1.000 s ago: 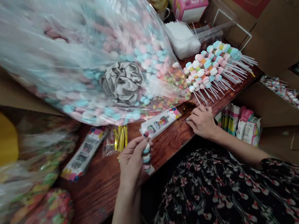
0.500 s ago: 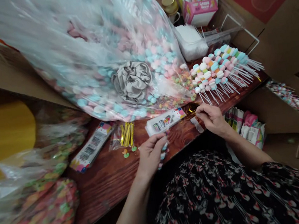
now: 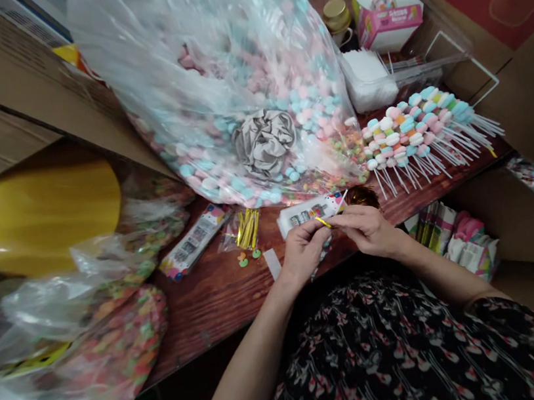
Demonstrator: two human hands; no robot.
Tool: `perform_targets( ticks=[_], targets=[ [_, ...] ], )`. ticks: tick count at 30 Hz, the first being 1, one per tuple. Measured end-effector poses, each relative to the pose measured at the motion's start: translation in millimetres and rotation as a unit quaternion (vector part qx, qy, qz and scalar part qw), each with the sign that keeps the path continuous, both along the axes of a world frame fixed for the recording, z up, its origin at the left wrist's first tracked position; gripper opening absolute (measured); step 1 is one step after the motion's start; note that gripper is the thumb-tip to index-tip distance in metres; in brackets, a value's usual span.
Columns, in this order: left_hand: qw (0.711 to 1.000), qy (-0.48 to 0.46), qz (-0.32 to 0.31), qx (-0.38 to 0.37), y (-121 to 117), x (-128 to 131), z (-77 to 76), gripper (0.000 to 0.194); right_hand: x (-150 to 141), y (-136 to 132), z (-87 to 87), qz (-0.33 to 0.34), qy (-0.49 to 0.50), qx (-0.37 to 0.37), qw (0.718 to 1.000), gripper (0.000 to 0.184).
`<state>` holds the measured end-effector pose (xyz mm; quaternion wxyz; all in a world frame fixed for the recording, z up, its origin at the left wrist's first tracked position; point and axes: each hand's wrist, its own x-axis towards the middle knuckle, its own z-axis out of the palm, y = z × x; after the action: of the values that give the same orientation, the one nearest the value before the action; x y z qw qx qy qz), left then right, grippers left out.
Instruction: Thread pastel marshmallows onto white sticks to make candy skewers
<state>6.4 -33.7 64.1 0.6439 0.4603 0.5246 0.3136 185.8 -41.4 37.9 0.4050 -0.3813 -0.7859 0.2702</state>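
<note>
My left hand (image 3: 307,248) is closed on a marshmallow stick, its pale blue and white sweets (image 3: 326,251) partly showing below the fingers. A white stick end (image 3: 345,197) pokes up above the hands. Pinched at the fingertips of my right hand (image 3: 369,230) is a gold twist tie (image 3: 322,222), lying across the front of my left fingers; whether it circles the stick is hidden. Just behind the hands lie a printed packet of clear bags (image 3: 303,215) and a dark gold bundle of ties (image 3: 363,197). A whitish strip (image 3: 273,264) rests left of my left hand.
A big clear sack of marshmallows (image 3: 250,83) bears a crumpled grey cloth (image 3: 266,144). Finished marshmallow sticks (image 3: 415,126) are piled at right, before a clear plastic bin (image 3: 445,52). Gold ties (image 3: 248,228), another packet (image 3: 193,242) and gummy bags (image 3: 118,340) lie left.
My right hand has moved left from the gold bundle to my left hand, bringing a gold twist tie. My left hand has risen slightly. The view has shifted, showing more on the left.
</note>
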Motion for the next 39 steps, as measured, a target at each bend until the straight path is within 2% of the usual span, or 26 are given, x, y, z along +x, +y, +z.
perform_targets(
  ticks=[10, 12, 14, 16, 18, 21, 24, 27, 29, 30, 32, 34, 35, 37, 39],
  targets=[
    [0.999, 0.004, 0.039, -0.024, -2, -4, -12.4, 0.021, -2, 2, -1.7, 0.004, -0.037, -0.019, 0.999, 0.036],
    [0.998, -0.001, 0.049, -0.027, -2, -5, -14.3, 0.02, -1, -1, -1.2, -0.018, -0.008, 0.001, 1.0, 0.034],
    [0.998, -0.003, 0.063, -0.017, -1, -6, -16.5, 0.02, -2, -4, -0.3, -0.073, 0.046, 0.003, 0.996, 0.028],
    [0.998, -0.001, 0.067, 0.012, 0, -6, -18.4, 0.018, -6, -9, -0.3, -0.122, 0.087, -0.043, 0.988, 0.016],
    [0.997, 0.004, 0.059, 0.057, 1, -5, -18.7, 0.017, -12, -11, -2.0, -0.124, 0.108, -0.12, 0.979, 0.006],
    [0.99, 0.016, 0.033, 0.137, 5, -3, -13.8, 0.017, -17, -9, -7.8, -0.094, 0.182, -0.227, 0.952, 0.014],
    [0.983, 0.037, -0.006, 0.18, 8, -2, -4.9, 0.02, -13, 2, -14.9, -0.039, 0.264, -0.325, 0.907, 0.02],
    [0.989, 0.033, -0.055, 0.136, 8, -4, 0.7, 0.022, -3, 16, -19.8, 0.065, 0.291, -0.417, 0.859, 0.027],
    [0.995, 0.007, -0.084, 0.062, 9, -6, 0.9, 0.022, 3, 23, -19.2, 0.11, 0.269, -0.445, 0.847, 0.031],
    [0.995, -0.005, -0.093, 0.019, 9, -8, 0.5, 0.021, 5, 25, -17.5, 0.124, 0.241, -0.437, 0.858, 0.031],
    [0.992, -0.02, -0.101, -0.066, 10, -10, -0.1, 0.02, 8, 27, -11.6, 0.145, 0.16, -0.35, 0.911, 0.027],
    [0.984, -0.044, -0.104, -0.139, 12, -13, 0.8, 0.018, 9, 26, -4.7, 0.161, 0.075, -0.169, 0.969, 0.02],
    [0.978, -0.061, -0.109, -0.169, 13, -14, 2.1, 0.017, 10, 25, -1.6, 0.169, 0.039, -0.063, 0.983, 0.019],
    [0.963, -0.093, -0.134, -0.213, 14, -16, 5.6, 0.015, 11, 23, 3.0, 0.192, -0.016, 0.118, 0.974, 0.02],
    [0.949, -0.103, -0.177, -0.239, 15, -19, 9.2, 0.012, 11, 22, 5.8, 0.22, -0.05, 0.22, 0.949, 0.024]
  ],
)
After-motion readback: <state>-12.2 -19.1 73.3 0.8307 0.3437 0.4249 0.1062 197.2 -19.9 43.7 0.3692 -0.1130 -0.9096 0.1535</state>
